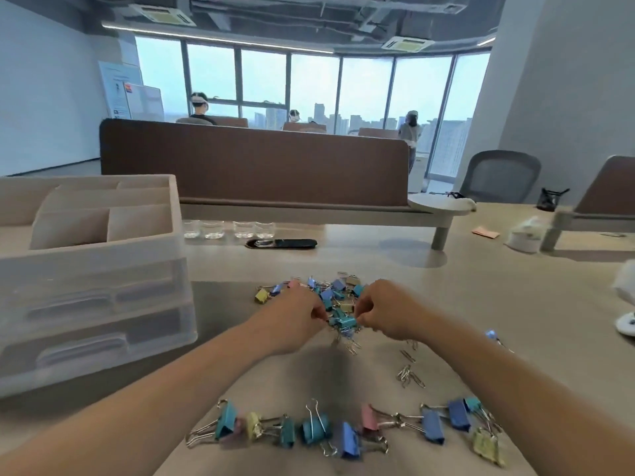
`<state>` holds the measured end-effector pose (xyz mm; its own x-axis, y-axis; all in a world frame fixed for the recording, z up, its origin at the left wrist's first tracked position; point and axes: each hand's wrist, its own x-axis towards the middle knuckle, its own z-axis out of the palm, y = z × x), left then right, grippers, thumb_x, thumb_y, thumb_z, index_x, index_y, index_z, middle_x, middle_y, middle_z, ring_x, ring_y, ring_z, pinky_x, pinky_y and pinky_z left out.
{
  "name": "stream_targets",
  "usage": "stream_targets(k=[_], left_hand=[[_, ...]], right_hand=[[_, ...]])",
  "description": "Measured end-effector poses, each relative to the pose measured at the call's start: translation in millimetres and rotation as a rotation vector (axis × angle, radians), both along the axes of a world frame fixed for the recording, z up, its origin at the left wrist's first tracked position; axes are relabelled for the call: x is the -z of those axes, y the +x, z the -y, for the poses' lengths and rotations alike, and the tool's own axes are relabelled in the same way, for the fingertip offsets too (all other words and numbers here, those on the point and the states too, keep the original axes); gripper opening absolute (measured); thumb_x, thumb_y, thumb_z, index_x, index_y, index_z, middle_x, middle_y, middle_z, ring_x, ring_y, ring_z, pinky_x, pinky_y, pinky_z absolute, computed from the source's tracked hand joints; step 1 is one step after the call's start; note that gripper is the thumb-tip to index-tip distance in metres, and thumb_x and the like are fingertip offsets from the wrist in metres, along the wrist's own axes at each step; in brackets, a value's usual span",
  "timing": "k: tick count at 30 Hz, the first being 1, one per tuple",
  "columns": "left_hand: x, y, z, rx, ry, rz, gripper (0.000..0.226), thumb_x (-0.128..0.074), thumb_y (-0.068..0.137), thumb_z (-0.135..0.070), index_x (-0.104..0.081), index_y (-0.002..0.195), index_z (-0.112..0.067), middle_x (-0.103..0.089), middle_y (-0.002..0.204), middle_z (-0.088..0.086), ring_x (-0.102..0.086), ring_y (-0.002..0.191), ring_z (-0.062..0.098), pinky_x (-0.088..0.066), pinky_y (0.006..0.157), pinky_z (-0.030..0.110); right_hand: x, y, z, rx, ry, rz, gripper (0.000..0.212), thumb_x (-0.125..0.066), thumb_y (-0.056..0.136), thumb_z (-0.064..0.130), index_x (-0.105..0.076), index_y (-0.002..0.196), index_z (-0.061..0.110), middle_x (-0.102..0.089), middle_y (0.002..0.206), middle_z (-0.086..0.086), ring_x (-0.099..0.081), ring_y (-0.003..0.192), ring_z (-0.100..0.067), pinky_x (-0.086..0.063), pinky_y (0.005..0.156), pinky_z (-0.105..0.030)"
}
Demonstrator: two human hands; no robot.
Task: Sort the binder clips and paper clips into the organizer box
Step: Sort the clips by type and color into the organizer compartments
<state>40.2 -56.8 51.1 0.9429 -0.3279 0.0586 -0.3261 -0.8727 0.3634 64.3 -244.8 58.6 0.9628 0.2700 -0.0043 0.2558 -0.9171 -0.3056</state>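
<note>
White plastic organizer box (92,269) stands at the left, well apart from the clips. Left hand (295,317) and right hand (388,314) both pinch a teal binder clip (342,321) at the near edge of the small-clip pile (335,290). Paper clips (352,348) look snagged just under it, so tease them apart slowly before lifting either kind.

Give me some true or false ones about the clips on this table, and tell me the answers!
1. The left hand and right hand both pinch a teal metal binder clip. True.
2. The white plastic organizer box stands right of the hands. False: it stands to their left.
3. The silver wire paper clips lie in the box. False: they lie on the beige table.
4. A row of larger coloured binder clips lies nearest the camera. True.
</note>
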Motion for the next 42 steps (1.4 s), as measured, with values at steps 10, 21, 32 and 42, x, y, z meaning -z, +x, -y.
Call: stream_targets(k=[10, 21, 32, 42], left_hand=[[38.3, 31.6, 38.2, -0.081, 0.137, -0.104, 0.018, -0.059, 0.095, -0.032, -0.068, 0.094, -0.016, -0.065, 0.088, 0.001, -0.057, 0.076, 0.013, -0.039, 0.055, 0.025], [45.8, 34.1, 42.8, -0.070, 0.116, -0.093, 0.016, -0.057, 0.094, -0.011, -0.068, 0.105, -0.011, -0.064, 0.106, 0.009, -0.061, 0.094, 0.024, -0.046, 0.072, 0.031], [44.9, 22.7, 41.3, -0.009, 0.190, -0.089, 0.014, -0.050, 0.094, -0.007, -0.057, 0.105, -0.011, -0.059, 0.105, 0.010, -0.056, 0.093, 0.023, -0.048, 0.080, 0.036], [29.6, 3.3, 63.5, 0.111, 0.106, -0.053, 0.017, -0.052, 0.096, -0.016, -0.064, 0.107, -0.016, -0.062, 0.111, 0.003, -0.057, 0.098, 0.018, -0.050, 0.085, 0.032]], right_hand=[[50.4, 16.2, 4.0, 0.017, -0.118, -0.096, 0.031, -0.066, 0.088, 0.039, -0.070, 0.086, 0.009, -0.067, 0.079, -0.004, -0.056, 0.063, -0.016, -0.052, 0.055, -0.031], [66.0, 30.4, 0.0, 0.041, -0.181, -0.114, 0.013, -0.065, 0.088, 0.015, -0.068, 0.101, 0.012, -0.067, 0.089, -0.003, -0.066, 0.080, -0.021, -0.061, 0.074, -0.040], [44.1, -2.6, 2.7, -0.071, -0.221, -0.094, 0.016, -0.053, 0.094, 0.011, -0.066, 0.102, 0.008, -0.066, 0.099, -0.008, -0.064, 0.090, -0.023, -0.057, 0.080, -0.036], [27.7, -25.0, 56.4, 0.040, -0.025, -0.059, 0.013, -0.065, 0.090, 0.010, -0.059, 0.087, 0.021, -0.059, 0.090, 0.004, -0.052, 0.077, -0.012, -0.038, 0.058, -0.017]])
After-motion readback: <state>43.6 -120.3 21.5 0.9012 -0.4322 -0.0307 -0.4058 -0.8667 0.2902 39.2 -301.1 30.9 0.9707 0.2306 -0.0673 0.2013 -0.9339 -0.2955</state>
